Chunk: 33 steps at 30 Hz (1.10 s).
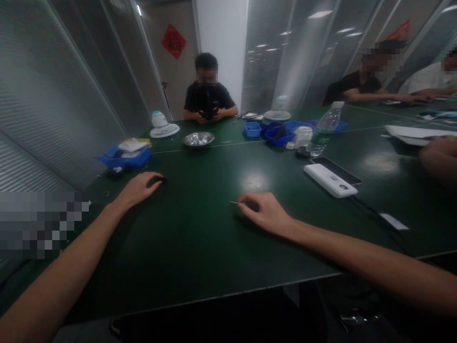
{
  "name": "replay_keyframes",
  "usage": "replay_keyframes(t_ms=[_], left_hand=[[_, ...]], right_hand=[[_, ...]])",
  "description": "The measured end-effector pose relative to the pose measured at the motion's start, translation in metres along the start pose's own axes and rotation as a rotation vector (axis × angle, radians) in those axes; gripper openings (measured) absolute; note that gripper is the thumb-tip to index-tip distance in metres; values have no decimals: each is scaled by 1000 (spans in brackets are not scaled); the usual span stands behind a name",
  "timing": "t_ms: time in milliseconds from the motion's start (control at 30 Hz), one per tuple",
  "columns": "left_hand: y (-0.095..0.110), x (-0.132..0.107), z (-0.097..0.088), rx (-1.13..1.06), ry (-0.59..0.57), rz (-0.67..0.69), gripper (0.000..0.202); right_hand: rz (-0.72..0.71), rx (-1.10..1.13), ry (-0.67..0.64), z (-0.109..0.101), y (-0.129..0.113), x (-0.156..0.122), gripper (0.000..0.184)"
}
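Observation:
On the left of the dark green table (200, 228), my left hand (141, 188) is closed, with thumb and fingertips on a small black object (163, 180); its kind is too dark to make out. My right hand (266, 212) rests on the table right of the middle, its fingers pinched on a thin metal tool (234, 203). Only the slim, pale tip of that tool shows, pointing left; the rest is hidden in the hand. The two hands are well apart.
A blue tray (137, 159) with white items lies beyond my left hand. Farther back stand a metal bowl (198, 139) and blue bins (253, 129). A water bottle (324, 131), white power bank (330, 181) and dark phone (337, 170) are at right. Other people sit around the table.

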<state>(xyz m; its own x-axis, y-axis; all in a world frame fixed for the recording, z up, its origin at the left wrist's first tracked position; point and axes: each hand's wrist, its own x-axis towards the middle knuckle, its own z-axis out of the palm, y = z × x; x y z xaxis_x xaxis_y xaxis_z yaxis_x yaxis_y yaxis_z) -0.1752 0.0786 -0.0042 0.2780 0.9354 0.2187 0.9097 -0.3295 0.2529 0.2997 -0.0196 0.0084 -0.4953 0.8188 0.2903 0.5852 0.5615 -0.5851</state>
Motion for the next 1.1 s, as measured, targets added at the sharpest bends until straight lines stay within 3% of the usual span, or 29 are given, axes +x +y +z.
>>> replay_keyframes(t_ms=[367, 533, 733, 1100], left_hand=[[-40, 1, -6, 83, 49, -89, 44], [-44, -1, -16, 5, 26, -138, 48], [-55, 0, -21, 27, -66, -47, 49], [-60, -1, -29, -3, -83, -118, 55]], right_hand=[[-11, -10, -27, -2, -3, 0, 25], [-30, 6, -11, -2, -2, -1, 24], [-21, -1, -34, 0, -2, 0, 24], [-27, 5, -44, 1, 1, 0, 25]])
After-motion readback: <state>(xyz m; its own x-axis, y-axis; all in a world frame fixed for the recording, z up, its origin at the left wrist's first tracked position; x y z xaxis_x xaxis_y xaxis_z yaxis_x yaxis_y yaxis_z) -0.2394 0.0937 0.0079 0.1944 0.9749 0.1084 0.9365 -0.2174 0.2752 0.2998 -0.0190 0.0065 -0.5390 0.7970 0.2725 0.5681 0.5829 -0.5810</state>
